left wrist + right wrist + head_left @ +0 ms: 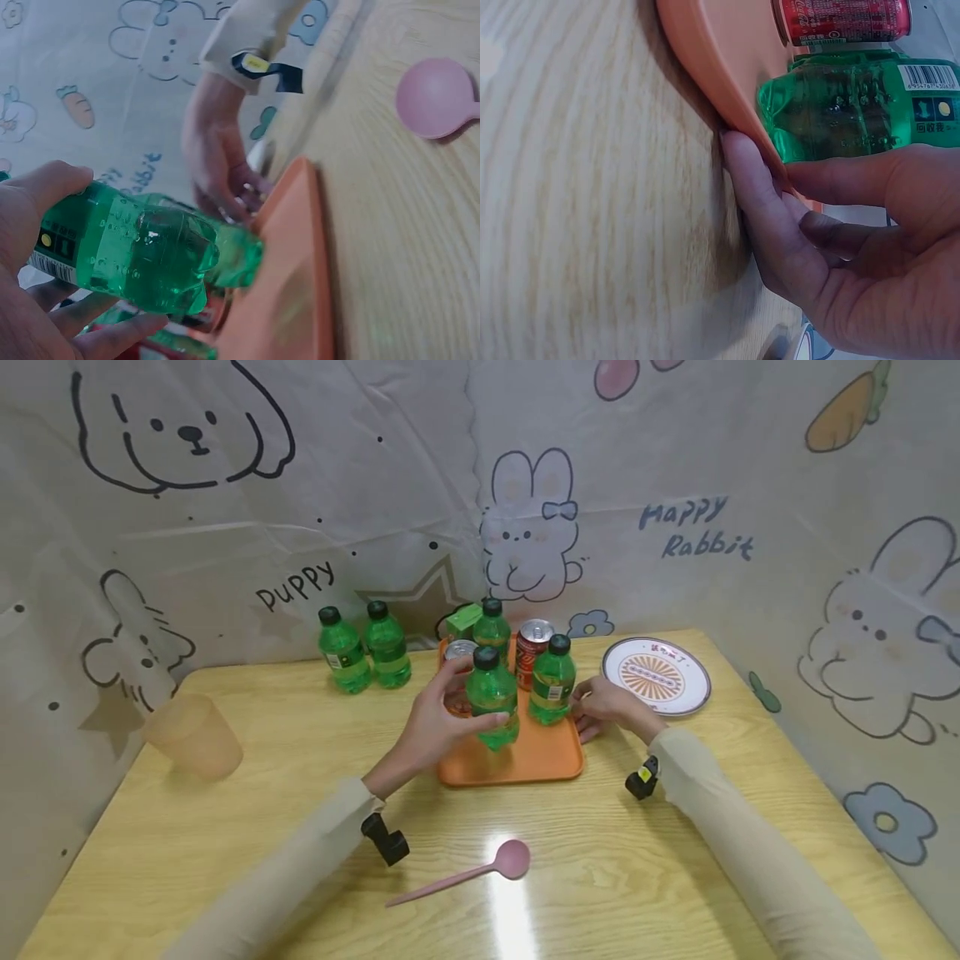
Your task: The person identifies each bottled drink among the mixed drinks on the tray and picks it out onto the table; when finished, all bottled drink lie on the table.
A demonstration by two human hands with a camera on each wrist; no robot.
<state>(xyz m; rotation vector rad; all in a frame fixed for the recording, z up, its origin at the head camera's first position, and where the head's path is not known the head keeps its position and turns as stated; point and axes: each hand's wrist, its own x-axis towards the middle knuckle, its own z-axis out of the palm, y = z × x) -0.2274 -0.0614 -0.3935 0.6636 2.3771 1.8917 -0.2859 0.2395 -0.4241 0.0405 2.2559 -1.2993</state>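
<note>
My left hand point(468, 702) grips a green soda bottle point(492, 700) with a black cap and holds it just over the orange tray point(517, 762); in the left wrist view the bottle point(135, 247) lies in my palm, its base toward the tray point(289, 285). My right hand point(594, 710) holds the tray's right rim point(727, 60), thumb on top and fingers point(761, 202) along the outer edge, next to another green bottle point(552, 683) point(855, 105). A third green bottle point(492, 627), a red can point(532, 647) point(844, 19), a silver can point(459, 652) and a green box point(465, 618) also stand on the tray.
Two green bottles point(365, 650) stand off the tray at the back left. A patterned plate point(657, 675) lies at the back right, a translucent cup point(197, 737) at the left edge, a pink spoon point(480, 870) point(435, 97) near me. Cartoon-print sheets wall the wooden table.
</note>
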